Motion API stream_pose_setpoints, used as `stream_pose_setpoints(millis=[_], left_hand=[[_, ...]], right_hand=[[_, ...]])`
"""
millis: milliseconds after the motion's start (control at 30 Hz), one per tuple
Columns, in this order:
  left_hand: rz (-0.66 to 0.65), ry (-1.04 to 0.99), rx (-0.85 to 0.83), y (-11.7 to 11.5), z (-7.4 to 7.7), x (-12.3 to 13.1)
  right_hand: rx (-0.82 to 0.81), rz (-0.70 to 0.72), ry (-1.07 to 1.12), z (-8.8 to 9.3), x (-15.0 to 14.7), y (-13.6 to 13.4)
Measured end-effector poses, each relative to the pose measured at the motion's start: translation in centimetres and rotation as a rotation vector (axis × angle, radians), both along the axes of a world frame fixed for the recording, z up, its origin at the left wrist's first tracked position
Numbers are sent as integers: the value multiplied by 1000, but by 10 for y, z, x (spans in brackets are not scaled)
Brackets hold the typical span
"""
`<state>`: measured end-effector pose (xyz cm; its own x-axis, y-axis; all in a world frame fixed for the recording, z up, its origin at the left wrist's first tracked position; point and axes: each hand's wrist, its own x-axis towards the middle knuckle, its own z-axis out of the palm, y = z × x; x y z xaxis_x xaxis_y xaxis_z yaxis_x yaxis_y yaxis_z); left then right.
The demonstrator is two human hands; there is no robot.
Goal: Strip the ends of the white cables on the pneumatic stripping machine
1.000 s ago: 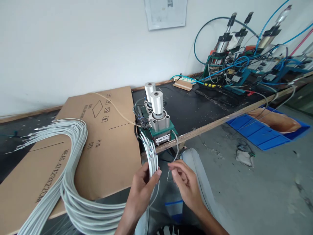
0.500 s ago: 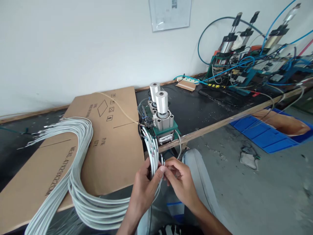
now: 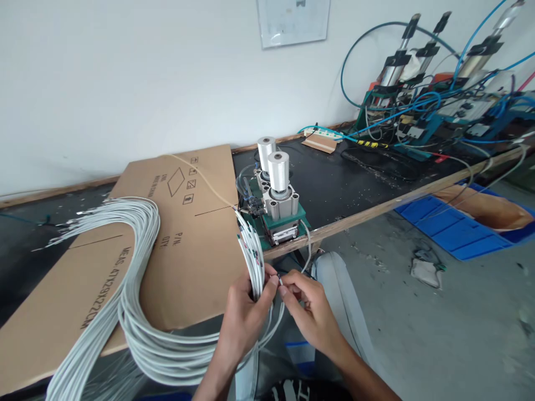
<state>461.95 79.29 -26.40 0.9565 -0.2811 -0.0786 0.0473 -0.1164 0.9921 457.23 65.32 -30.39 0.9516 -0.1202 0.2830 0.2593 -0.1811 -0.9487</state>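
Note:
My left hand (image 3: 248, 303) is closed round a bundle of white cables (image 3: 252, 253) whose ends fan upward in front of the bench. Its thumb and forefinger come together close to my right fingertips. My right hand (image 3: 307, 303) pinches the end of a single white cable (image 3: 281, 281) that stands apart from the bundle; small dark wire tips show there. From my left hand the cables loop down and left, then back over a flat cardboard sheet. Just beyond the bundle's ends stands a small press with two silver cylinders (image 3: 278, 172) on a green base.
The cardboard sheet (image 3: 209, 278) covers the bench's left part. On the black bench top (image 3: 334, 195), a power strip (image 3: 321, 133) lies near the wall. Pneumatic machines (image 3: 393, 78) with blue hoses stand at the right. A blue bin (image 3: 451, 234) sits on the floor.
The cable bundle in my left hand has tilted and shifted left, away from the press. The single cable's end has come down between the fingertips of both hands.

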Motion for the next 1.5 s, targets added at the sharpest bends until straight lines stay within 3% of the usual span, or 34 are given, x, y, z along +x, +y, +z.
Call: stream_pose_setpoints(millis=[200, 400, 667, 767, 833, 967, 1067, 1233, 1500], left_hand=[[-29, 43, 34, 1, 2, -1], [-183, 133, -46, 4, -3, -1], [-354, -165, 337, -2, 8, 5], [-377, -180, 343, -2, 8, 5], [-330, -135, 255, 0, 5, 3], [-185, 67, 37, 3, -2, -5], [-99, 192, -95, 4, -5, -11], [-30, 246, -215, 3, -5, -15], [-49, 228, -203, 4, -10, -11]], right_hand=[[-77, 16, -60, 1, 0, 0], [-6, 67, -21, -2, 1, -5], [-379, 139, -76, 19, -11, -27], [-440, 100, -105, 22, -13, -29], [-337, 69, -81, 20, -13, -24], [37, 24, 54, 7, -11, -1], [183, -24, 100, -4, -10, 18], [250, -51, 108, -9, -9, 29], [217, -15, 144, -5, -7, 21]])
